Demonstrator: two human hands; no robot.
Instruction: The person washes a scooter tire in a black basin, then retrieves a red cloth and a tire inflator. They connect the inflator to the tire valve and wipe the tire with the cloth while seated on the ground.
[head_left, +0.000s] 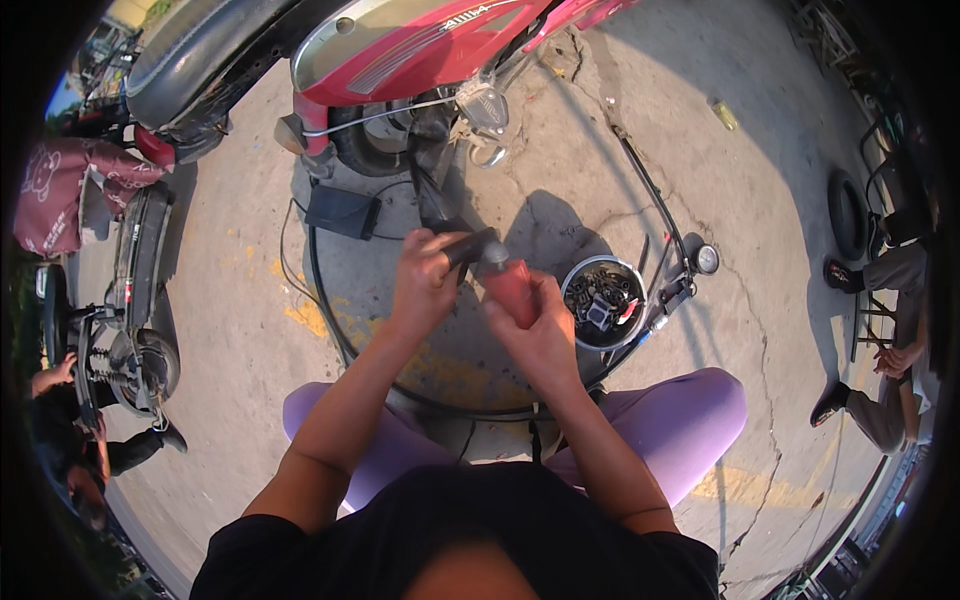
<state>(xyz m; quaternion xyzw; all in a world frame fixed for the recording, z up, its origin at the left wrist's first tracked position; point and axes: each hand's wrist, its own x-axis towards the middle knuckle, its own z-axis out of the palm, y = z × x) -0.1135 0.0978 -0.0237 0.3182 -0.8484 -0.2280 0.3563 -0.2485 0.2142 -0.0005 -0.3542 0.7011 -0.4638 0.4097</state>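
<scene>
My left hand (427, 277) grips a black rubber inner tube (469, 247), bent over the fingers. The tube (429, 187) runs back toward the rear tyre (367, 150) of a red motorbike (420, 60). In my right hand (536, 322) is a red handheld tool (512, 291), its grey round tip (494, 253) blurred. The tip lies right at the tube's end fold; whether it touches the rubber I cannot tell. Both hands are raised in front of my knees, above the concrete ground.
Right of my hands stands a metal bucket (609, 348) of small parts. An air hose (656, 187) with a pressure gauge (706, 259) lies beyond it. A black box (341, 212) with a cable sits left. People are at both sides, one near a scooter (139, 255); a loose tyre (846, 214) is right.
</scene>
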